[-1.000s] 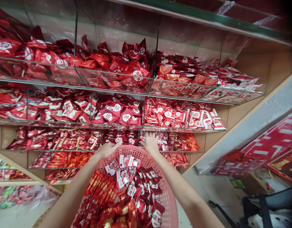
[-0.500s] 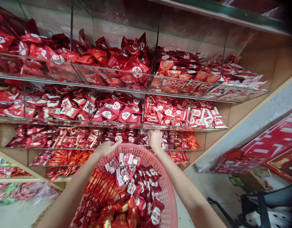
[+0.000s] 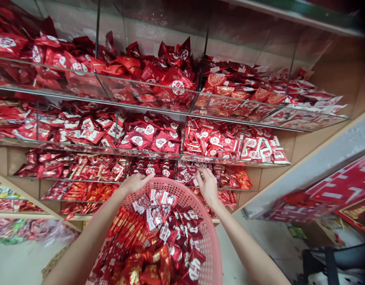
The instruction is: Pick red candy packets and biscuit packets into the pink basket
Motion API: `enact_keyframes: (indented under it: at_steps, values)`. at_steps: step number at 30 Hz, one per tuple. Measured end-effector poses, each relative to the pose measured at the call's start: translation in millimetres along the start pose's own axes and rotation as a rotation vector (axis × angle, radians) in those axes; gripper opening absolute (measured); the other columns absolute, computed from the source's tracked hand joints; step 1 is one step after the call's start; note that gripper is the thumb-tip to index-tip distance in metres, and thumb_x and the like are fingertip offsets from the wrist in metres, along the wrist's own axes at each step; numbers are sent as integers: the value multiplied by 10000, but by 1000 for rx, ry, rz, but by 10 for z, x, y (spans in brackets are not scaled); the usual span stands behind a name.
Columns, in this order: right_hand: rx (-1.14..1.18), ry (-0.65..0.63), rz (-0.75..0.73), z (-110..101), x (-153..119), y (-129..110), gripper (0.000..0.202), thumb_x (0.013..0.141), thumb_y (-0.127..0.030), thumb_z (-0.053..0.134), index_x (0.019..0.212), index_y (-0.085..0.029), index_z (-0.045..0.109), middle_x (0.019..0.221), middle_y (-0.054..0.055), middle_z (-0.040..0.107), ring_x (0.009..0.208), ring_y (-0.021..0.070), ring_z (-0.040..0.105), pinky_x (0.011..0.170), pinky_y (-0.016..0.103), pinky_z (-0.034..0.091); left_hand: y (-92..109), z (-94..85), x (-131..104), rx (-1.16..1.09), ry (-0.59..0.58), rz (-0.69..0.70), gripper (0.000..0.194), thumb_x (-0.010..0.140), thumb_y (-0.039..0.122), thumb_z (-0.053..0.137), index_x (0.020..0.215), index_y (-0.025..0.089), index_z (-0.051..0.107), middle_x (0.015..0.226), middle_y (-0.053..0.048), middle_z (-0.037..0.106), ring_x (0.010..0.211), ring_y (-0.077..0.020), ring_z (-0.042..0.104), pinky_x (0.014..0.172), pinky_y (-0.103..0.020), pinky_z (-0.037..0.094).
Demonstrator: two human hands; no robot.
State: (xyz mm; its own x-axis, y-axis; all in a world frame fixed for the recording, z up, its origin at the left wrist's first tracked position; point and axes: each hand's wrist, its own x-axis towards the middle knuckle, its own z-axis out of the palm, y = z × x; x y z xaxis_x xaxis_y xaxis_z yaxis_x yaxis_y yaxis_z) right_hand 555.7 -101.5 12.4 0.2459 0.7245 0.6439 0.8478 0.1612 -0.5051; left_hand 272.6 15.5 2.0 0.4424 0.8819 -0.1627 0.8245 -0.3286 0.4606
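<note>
Pink, hole-patterned basket (image 3: 211, 237), orange-red sachets (image 3: 129, 227) with gold print, maroon packets (image 3: 186, 235) with white print

Tiered wood-and-glass shelving (image 3: 307, 139) ahead of right hand (image 3: 207, 186); grey wall (image 3: 304, 175) off to its right; pale tiled floor (image 3: 259, 227) below and right of it.
</note>
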Motion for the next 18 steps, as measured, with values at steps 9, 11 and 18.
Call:
enact_keyframes:
  at_steps: [9,11,18]
  values:
    - [313,-602,-268,-5,-393,-613,204,865,-214,428,938,-214,619,930,43,604,849,146,565,781,275,443,-7,7,-9,-16,15,3,758,698,782,177,785,211,668,884,-82,688,838,-261,611,749,-324,416]
    - [378,-689,-347,173,-445,-663,198,851,-170,440,941,-198,614,970,45,596,889,137,558,819,271,436,-6,10,-12,-9,19,2,748,701,777,174,746,209,658,858,-80,688,818,-255,611,727,-316,416]
    - [325,-917,-494,542,-416,-557,203,795,-77,459,908,-169,601,998,53,572,913,132,540,830,262,429,25,-13,-26,30,11,0,754,710,766,156,735,211,666,835,-79,686,820,-262,606,713,-317,408]
